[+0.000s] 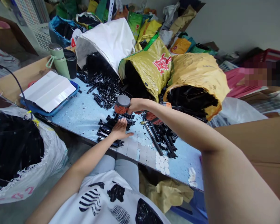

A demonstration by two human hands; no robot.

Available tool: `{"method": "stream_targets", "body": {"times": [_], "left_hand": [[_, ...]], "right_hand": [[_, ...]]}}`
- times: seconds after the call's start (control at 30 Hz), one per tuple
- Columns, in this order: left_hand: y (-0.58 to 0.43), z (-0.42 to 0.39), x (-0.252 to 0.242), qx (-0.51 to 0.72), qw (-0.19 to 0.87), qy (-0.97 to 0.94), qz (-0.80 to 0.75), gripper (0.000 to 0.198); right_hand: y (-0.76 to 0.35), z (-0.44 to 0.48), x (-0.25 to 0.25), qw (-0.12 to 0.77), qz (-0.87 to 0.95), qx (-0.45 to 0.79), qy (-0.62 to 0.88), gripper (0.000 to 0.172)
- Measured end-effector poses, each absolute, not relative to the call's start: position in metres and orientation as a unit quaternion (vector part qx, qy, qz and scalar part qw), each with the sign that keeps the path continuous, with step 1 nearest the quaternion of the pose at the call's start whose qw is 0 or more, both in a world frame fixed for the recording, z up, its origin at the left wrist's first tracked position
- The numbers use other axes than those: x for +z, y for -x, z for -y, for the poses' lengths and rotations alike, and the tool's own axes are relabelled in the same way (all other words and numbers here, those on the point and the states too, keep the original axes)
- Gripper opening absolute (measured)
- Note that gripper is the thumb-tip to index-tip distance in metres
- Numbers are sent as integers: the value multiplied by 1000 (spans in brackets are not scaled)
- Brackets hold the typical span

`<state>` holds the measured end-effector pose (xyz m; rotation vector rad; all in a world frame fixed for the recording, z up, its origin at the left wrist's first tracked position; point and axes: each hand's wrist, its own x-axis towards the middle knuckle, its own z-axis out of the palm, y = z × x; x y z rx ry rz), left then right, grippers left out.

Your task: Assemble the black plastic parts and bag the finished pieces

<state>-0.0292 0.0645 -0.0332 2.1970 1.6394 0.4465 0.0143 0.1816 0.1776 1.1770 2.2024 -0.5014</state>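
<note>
My right hand (135,105) is closed around a short round object with an orange body and a grey top (121,104), held just above the light blue table (84,113). My left hand (119,128) lies flat with fingers spread on a row of black plastic clips (107,128) near the table's front edge. More black clips (164,138) and a metal-headed tool (151,137) lie to the right of my hands.
Three open sacks full of black parts lean on the table's far side: white (109,40), yellow (151,67) and orange-yellow (198,77). A green flask (58,59), a dark cup (71,62) and a blue tray with white sheets (49,91) stand at left. Another sack (18,155) sits on the floor.
</note>
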Motion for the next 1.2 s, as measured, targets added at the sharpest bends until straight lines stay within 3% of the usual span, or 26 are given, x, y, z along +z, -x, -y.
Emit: {"method": "stream_targets", "body": {"times": [0.27,0.5,0.73,1.07,1.2], "left_hand": [[26,-68,-28,175,182,-775,-579,100],[29,-50,-22,154,195,-766,-593,97],[49,16,-28,173,147,-770,-596,94],[49,17,-35,194,101,-775,-592,92],[51,19,-35,197,87,-786,-580,93]], "right_hand": [[0,-153,187,294,-832,-232,-409,18],[13,-142,179,321,-836,-169,-410,24],[17,-112,193,282,-860,-197,-377,18],[49,-100,182,333,-848,-179,-372,19],[46,-85,188,313,-860,-168,-366,18]]}}
